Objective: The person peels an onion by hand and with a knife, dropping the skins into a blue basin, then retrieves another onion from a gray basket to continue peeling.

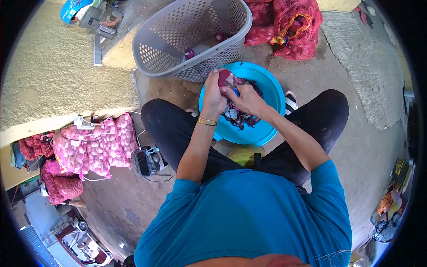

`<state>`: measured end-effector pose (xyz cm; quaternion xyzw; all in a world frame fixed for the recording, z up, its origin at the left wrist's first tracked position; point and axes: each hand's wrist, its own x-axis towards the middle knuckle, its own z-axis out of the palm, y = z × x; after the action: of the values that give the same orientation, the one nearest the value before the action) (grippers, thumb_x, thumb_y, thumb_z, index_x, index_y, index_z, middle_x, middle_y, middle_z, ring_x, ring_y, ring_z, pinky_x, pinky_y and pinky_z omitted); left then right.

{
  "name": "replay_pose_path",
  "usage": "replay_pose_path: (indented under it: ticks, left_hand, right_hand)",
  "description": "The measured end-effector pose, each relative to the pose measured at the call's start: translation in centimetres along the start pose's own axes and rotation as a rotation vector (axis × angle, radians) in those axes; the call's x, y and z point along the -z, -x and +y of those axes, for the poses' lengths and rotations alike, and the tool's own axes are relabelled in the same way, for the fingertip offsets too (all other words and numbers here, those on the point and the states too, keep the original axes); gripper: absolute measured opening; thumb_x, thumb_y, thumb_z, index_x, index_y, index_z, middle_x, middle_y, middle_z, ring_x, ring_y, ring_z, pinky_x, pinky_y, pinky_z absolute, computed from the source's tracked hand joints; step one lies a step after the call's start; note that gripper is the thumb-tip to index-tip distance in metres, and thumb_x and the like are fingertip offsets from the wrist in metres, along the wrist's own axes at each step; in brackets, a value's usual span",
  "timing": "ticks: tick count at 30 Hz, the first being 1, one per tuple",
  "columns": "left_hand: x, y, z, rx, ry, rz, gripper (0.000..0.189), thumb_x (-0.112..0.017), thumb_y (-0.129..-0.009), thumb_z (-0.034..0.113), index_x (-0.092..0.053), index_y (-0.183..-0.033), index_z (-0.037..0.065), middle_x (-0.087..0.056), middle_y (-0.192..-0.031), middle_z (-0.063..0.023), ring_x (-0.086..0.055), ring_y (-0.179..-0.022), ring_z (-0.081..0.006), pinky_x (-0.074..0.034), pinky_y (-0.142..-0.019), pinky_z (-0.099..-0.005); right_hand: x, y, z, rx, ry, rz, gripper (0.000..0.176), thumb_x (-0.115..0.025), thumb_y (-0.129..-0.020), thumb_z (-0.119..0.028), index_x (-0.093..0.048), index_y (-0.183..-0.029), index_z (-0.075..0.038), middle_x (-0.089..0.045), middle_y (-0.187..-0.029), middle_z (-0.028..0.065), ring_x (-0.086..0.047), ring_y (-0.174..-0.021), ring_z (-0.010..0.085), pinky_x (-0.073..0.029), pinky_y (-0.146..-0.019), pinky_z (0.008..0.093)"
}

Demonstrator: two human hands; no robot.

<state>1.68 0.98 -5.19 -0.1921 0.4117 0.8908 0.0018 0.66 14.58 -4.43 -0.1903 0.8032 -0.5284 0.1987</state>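
Note:
My left hand (214,95), with a gold band at the wrist, is closed around a red onion (224,77). Part of the onion's surface is dark red and part looks pale. My right hand (248,100) is closed on a small knife (236,91); a bit of its blue handle shows, and the blade is mostly hidden against the onion. Both hands are together above a light blue basin (273,89). Inside the basin lie dark onion skins (244,119) and a few pale blue pieces that I cannot make out.
A grey perforated basket (195,66) holding a few red onions stands just beyond the basin. Red mesh sacks (304,42) lie at the far right of it. On the left are pink mesh sacks of bulbs (95,144), a power strip with cables (85,123) and a small device (149,161).

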Motion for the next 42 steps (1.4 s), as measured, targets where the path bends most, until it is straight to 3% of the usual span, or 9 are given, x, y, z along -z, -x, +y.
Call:
replay_pose_path:
  ticks: [3, 5, 7, 12, 15, 23, 29, 32, 42]
  left_hand:
    - [0.1, 0.1, 0.3, -0.003, 0.018, -0.014, 0.027, -0.041, -0.102, 0.025, -0.055, -0.106, 0.002, -0.061, -0.095, -0.0090, -0.061, -0.084, -0.0180, -0.052, -0.077, -0.0314]
    - [0.1, 0.1, 0.5, 0.017, 0.033, -0.044, 0.028, -0.041, -0.102, 0.026, -0.055, -0.108, 0.002, -0.061, -0.096, -0.0096, -0.061, -0.086, -0.0191, -0.052, -0.078, -0.0324]
    - [-0.1, 0.3, 0.8, 0.031, 0.081, -0.098, 0.034, -0.039, -0.103, 0.029, -0.052, -0.113, 0.000, -0.062, -0.105, -0.0157, -0.063, -0.098, -0.0280, -0.053, -0.087, -0.0417]
    - [0.5, 0.0, 1.0, 0.001, 0.008, -0.075, 0.034, -0.040, -0.103, 0.030, -0.052, -0.115, 0.001, -0.061, -0.105, -0.0148, -0.062, -0.100, -0.0280, -0.053, -0.086, -0.0398]
    - [0.5, 0.1, 1.0, -0.001, 0.016, -0.067, 0.034, -0.040, -0.102, 0.030, -0.052, -0.116, 0.001, -0.062, -0.104, -0.0140, -0.062, -0.100, -0.0278, -0.053, -0.086, -0.0387]
    - [0.2, 0.2, 0.5, -0.038, -0.002, -0.035, 0.031, -0.042, -0.102, 0.026, -0.055, -0.111, -0.001, -0.062, -0.102, -0.0129, -0.062, -0.095, -0.0247, -0.053, -0.083, -0.0346]
    - [0.5, -0.1, -0.4, -0.084, 0.019, -0.029, 0.034, -0.037, -0.103, 0.025, -0.055, -0.111, -0.002, -0.062, -0.105, -0.0149, -0.061, -0.095, -0.0253, -0.051, -0.086, -0.0366]
    - [0.1, 0.2, -0.1, 0.023, 0.080, 0.004, 0.035, -0.034, -0.104, 0.026, -0.054, -0.113, -0.001, -0.062, -0.107, -0.0162, -0.061, -0.095, -0.0268, -0.051, -0.089, -0.0391]
    - [0.0, 0.4, 0.7, 0.082, 0.180, -0.013, 0.029, -0.055, -0.097, 0.029, -0.058, -0.108, 0.002, -0.062, -0.097, -0.0118, -0.062, -0.092, -0.0252, -0.053, -0.084, -0.0363]
  right_hand:
    - [0.1, 0.1, -0.5, -0.113, 0.051, -0.043, 0.040, -0.057, -0.095, -0.036, -0.065, -0.089, 0.003, -0.058, -0.062, 0.0167, -0.049, -0.054, 0.0184, -0.043, -0.055, 0.0378]
    - [-0.5, -0.2, 0.9, 0.028, 0.003, 0.034, 0.055, -0.059, -0.091, -0.045, -0.061, -0.081, 0.009, -0.055, -0.056, 0.0225, -0.055, -0.049, 0.0325, -0.042, -0.050, 0.0439]
    - [0.0, 0.0, 0.0, 0.032, 0.035, 0.028, 0.055, -0.060, -0.090, -0.045, -0.061, -0.079, 0.009, -0.055, -0.056, 0.0226, -0.056, -0.050, 0.0332, -0.043, -0.051, 0.0439]
    - [1.6, 0.6, -2.5, 0.112, 0.083, 0.071, 0.057, -0.062, -0.087, -0.048, -0.061, -0.077, 0.008, -0.057, -0.059, 0.0232, -0.060, -0.054, 0.0354, -0.046, -0.054, 0.0433]
    - [1.8, 0.3, -2.2, -0.016, 0.203, 0.047, 0.053, -0.068, -0.083, -0.046, -0.064, -0.085, 0.007, -0.060, -0.061, 0.0210, -0.057, -0.052, 0.0300, -0.046, -0.054, 0.0396]
    - [0.9, 0.2, -1.3, 0.036, 0.229, 0.110, 0.060, -0.064, -0.083, -0.052, -0.063, -0.082, 0.008, -0.062, -0.070, 0.0286, -0.064, -0.066, 0.0428, -0.051, -0.062, 0.0475]
    - [0.5, 0.3, -1.2, 0.072, 0.245, 0.153, 0.061, -0.062, -0.084, -0.054, -0.063, -0.081, 0.007, -0.062, -0.069, 0.0283, -0.063, -0.065, 0.0442, -0.051, -0.062, 0.0494]
    - [0.1, 0.1, 0.0, 0.142, 0.321, 0.191, 0.063, -0.062, -0.083, -0.057, -0.063, -0.083, 0.006, -0.061, -0.066, 0.0268, -0.063, -0.064, 0.0432, -0.051, -0.061, 0.0498]
    - [0.5, -0.1, -0.3, 0.241, 0.311, 0.154, 0.063, -0.062, -0.084, -0.056, -0.062, -0.085, 0.007, -0.060, -0.063, 0.0260, -0.061, -0.060, 0.0434, -0.050, -0.057, 0.0485]
